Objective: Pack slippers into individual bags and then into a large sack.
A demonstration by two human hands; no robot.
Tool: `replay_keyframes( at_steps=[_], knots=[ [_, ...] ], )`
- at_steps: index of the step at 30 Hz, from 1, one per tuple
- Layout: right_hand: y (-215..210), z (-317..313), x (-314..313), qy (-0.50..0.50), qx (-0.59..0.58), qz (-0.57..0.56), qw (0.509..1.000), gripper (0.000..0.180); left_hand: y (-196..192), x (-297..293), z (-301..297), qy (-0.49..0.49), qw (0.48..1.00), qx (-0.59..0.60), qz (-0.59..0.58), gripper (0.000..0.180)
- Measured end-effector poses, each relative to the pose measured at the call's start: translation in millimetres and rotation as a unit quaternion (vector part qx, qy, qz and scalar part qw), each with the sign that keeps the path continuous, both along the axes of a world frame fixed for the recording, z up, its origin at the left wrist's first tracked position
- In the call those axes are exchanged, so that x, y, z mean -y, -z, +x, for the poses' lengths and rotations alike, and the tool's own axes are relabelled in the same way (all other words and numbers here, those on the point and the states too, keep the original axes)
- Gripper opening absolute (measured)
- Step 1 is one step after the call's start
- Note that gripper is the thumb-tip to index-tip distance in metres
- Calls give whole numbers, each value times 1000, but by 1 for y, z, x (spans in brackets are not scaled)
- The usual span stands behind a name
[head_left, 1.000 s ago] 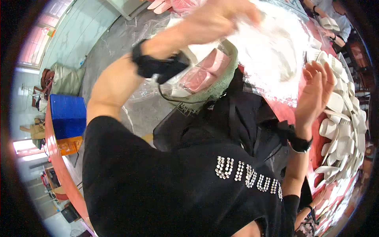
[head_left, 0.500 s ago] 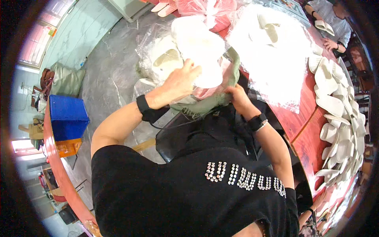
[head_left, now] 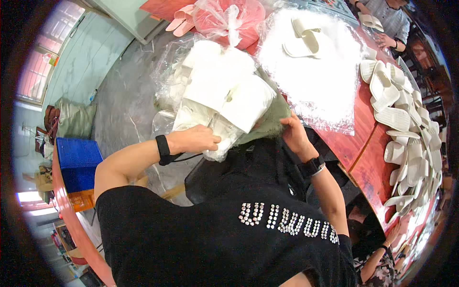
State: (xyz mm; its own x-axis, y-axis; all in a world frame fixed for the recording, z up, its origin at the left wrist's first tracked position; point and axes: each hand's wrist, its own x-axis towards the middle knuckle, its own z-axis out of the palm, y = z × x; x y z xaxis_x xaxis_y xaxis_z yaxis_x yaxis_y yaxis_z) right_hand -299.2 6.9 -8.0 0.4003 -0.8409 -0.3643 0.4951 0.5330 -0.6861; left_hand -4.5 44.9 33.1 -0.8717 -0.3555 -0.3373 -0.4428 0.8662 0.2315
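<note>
My left hand [head_left: 195,139] is closed on the near end of a clear plastic bag with white slippers [head_left: 222,86] inside. The bagged slippers lie at the mouth of a green woven sack [head_left: 267,125], their wide straps glaring in the light. On the sack's right side, my right hand [head_left: 296,136] has its fingers closed at the green edge. Behind and left of the slippers, more clear plastic wrapping [head_left: 167,81] bunches up. What lies deeper in the sack is hidden.
A red table [head_left: 368,146] on the right bears clear plastic bags [head_left: 311,91], loose slippers [head_left: 303,40] and a slipper pile [head_left: 401,119]. A pink-red bag [head_left: 229,21] stands at the back. Left is a blue crate [head_left: 79,162]. Other people's hands [head_left: 382,40] work at upper right and lower right.
My left hand has moved down toward me, from atop the slippers to the bag's near end. The slippers have turned so their straps show. My right hand stays at the sack's edge.
</note>
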Motion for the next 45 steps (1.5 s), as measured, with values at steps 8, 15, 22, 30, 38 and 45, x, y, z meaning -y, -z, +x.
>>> replay_keyframes(
  at_steps=[8,15,22,30,38,45],
  knots=[
    [8,15,37,70,-261,-147,951,46,-16,34,7,-66,978,-5,-198,8],
    [34,34,32,-10,-266,-131,955,49,-43,49,-31,-419,905,-63,-29,60],
    [28,34,27,-34,-227,-129,965,50,-11,52,-56,-357,911,-10,-208,106],
    [6,12,39,-50,-42,-14,998,37,-4,59,7,-276,947,-26,-162,89],
    [-2,28,25,38,19,4,999,43,24,46,-21,-228,955,-40,-183,44],
    [-5,28,31,-60,-69,-85,992,65,7,66,-17,-193,970,-46,-139,39]
  ],
)
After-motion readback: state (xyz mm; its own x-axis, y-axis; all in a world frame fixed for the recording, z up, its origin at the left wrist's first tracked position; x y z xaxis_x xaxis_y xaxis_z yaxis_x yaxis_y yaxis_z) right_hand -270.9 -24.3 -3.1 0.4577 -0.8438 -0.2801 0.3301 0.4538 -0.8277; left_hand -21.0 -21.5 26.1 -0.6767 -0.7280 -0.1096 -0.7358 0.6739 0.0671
